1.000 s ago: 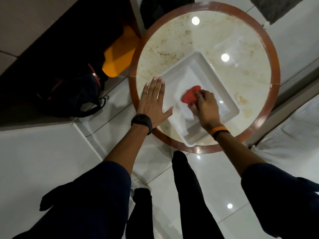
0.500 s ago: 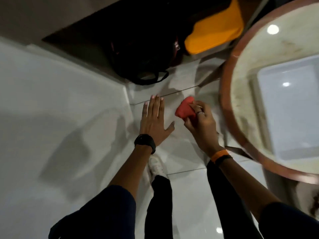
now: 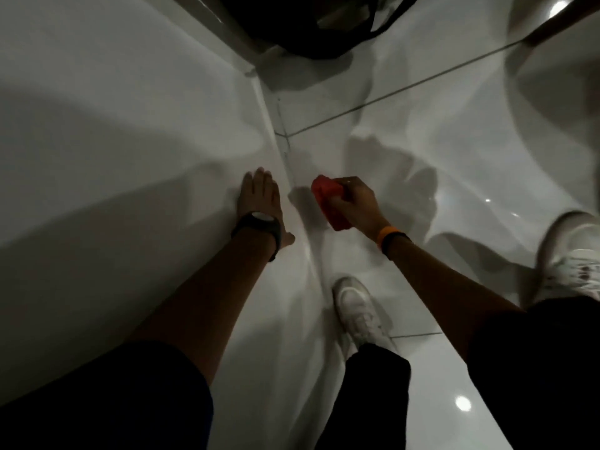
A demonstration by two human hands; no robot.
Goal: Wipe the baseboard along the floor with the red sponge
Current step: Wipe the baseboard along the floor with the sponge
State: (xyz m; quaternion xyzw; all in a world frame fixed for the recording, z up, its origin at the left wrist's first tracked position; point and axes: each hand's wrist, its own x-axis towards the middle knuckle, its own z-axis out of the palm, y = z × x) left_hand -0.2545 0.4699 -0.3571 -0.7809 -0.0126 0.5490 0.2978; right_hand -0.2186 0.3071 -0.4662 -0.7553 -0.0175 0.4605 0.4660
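my right fingers (image 3: 352, 190) clamped on red sponge (image 3: 328, 203) | sponge off the table tray, now low, just beside baseboard (image 3: 276, 141), not touching yet | left hand (image 3: 259, 198) flat and open on wall (image 3: 113, 125) | view swung to floor | wiping looks about to start

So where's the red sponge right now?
In the head view the red sponge sits mid-frame, gripped in the right hand, just right of the baseboard, with the left hand flat on the wall across from it.
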